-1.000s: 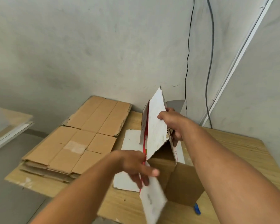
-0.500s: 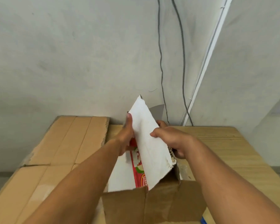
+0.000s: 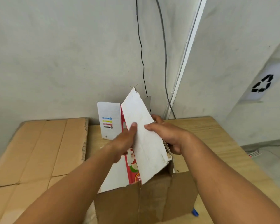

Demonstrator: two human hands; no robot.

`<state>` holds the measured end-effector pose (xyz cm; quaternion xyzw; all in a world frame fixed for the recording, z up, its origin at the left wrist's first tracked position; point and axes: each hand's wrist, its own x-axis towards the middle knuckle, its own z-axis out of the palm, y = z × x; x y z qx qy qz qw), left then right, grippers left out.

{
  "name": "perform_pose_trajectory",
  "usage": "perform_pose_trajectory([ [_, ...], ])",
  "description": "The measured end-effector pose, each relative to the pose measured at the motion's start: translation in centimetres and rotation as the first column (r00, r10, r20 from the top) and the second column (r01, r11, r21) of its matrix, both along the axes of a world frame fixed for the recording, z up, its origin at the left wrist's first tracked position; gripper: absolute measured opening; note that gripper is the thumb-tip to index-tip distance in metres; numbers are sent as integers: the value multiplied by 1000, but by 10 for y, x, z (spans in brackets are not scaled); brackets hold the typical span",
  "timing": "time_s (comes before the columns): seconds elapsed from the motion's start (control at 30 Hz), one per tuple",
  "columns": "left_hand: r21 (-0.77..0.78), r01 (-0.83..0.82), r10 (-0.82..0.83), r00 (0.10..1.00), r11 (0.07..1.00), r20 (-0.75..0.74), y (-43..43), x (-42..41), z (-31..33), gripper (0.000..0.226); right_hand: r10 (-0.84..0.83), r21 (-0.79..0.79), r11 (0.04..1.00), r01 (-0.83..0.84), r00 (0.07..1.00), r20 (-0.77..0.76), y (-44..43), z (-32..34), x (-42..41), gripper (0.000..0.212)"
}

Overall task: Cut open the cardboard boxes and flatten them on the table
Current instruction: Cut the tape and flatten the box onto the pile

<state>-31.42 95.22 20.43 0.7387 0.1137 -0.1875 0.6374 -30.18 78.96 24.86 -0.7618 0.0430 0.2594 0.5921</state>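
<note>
A partly opened cardboard box (image 3: 145, 201) stands on the wooden table (image 3: 217, 143) right in front of me, brown inside, white and red outside. Its tall white flap (image 3: 145, 143) points up and away. My left hand (image 3: 124, 143) lies against the flap's left side with the thumb on the white face. My right hand (image 3: 165, 135) grips the flap's right edge, fingers curled behind it. A second white flap with coloured print marks (image 3: 109, 120) stands upright behind my left hand.
A stack of flattened brown cardboard (image 3: 39, 156) covers the left of the table. A blue object (image 3: 195, 212) pokes out beside the box at the lower right. Cables (image 3: 142, 54) and a white conduit (image 3: 184, 62) run down the wall.
My left hand rose from the lower flap to the upright white flap. The view swung closer and lower over the box, and the printed side flap has come upright into view.
</note>
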Motion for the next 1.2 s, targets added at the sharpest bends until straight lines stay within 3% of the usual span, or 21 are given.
perform_pose_trajectory([
  [0.07, 79, 244, -245, 969, 967, 3, 9, -42, 10, 84, -15, -15, 1000, 15, 999, 46, 8, -3, 6, 40],
  [0.13, 341, 458, -461, 884, 821, -79, 6, -79, 12, 117, -20, -62, 998, 27, 994, 106, 20, -8, 8, 52],
  [0.2, 643, 372, -441, 896, 670, -58, -7, -97, 0, 113, -80, -96, 990, 100, 978, 193, 25, -16, 11, 62],
  [0.27, 803, 108, -304, 948, 586, 95, -18, -91, -11, 81, -139, -89, 980, 176, 938, 318, 21, -18, 11, 49],
  [0.37, 768, -32, -119, 983, 640, 140, -10, -66, -27, 42, -16, -234, 966, 108, 932, 362, -12, -17, 4, 49],
  [0.47, 708, -35, -101, 984, 705, 150, -2, -58, -37, 28, 135, -347, 938, -19, 940, 313, -44, -18, -1, 56],
  [0.53, 667, -19, -108, 983, 745, 148, -3, -56, -35, 22, 206, -531, 847, 8, 917, 343, -55, -34, -2, 45],
  [0.57, 647, -11, -106, 984, 762, 142, -2, -56, -34, 28, 169, -586, 807, 77, 920, 354, -59, -45, -2, 43],
  [0.67, 612, -69, -17, 991, 787, 134, 9, -55, -39, 41, -55, -543, 810, 222, 950, 307, -64, -76, 0, 46],
  [0.73, 678, -153, 80, 987, 719, 138, 16, -52, -48, 35, -21, -616, 769, 172, 969, 245, -62, -92, 5, 54],
  [0.87, 751, -313, 259, 946, 581, 193, 19, -42, -65, 32, -196, -269, 939, 213, 977, 87, -50, -117, 20, 50],
  [0.97, 798, -323, 289, 937, 508, 195, 26, -26, -75, 41, -262, -247, 935, 253, 965, -7, -43, -133, 30, 48],
  [1.1, 833, -319, 364, 918, 452, 154, 38, -10, -100, 67, -251, -474, 852, 223, 968, 5, -37, -169, 46, 75],
  [1.2, 840, -330, 451, 885, 431, 116, 43, -10, -127, 94, -243, -604, 781, 160, 968, -58, -37, -195, 53, 76],
])
